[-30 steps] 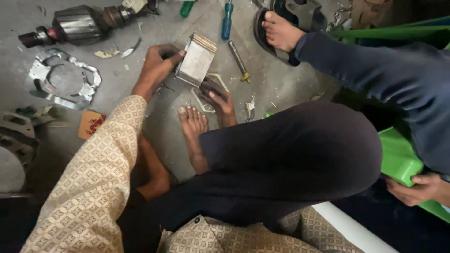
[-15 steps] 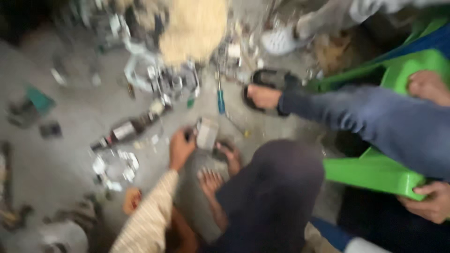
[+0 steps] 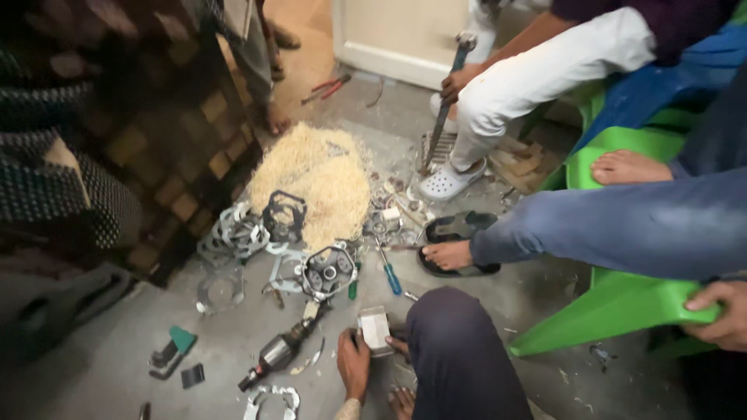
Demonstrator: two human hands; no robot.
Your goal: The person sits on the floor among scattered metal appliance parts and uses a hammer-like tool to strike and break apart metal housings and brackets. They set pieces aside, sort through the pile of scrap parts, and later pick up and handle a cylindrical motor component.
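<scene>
My left hand [image 3: 354,364] grips the left side of a small pale metal block [image 3: 374,327] that stands on the grey floor. From the right, my right hand [image 3: 400,347] touches the same block; my dark-trousered knee [image 3: 455,354] hides most of that hand. A motor rotor with a shaft [image 3: 278,355] lies just left of my left hand. My bare foot [image 3: 402,401] shows at the bottom edge.
A straw-coloured heap of fibres [image 3: 315,183], metal frames [image 3: 233,233], a round housing [image 3: 327,272] and a blue-handled screwdriver [image 3: 391,278] lie ahead. A person in white trousers holds a hammer [image 3: 450,101]. Another person's hand [image 3: 720,311] rests on a green plastic chair [image 3: 622,303].
The view has tilted up and pulled back, so much more floor and the other people show. Both hands stay on the metal block.
</scene>
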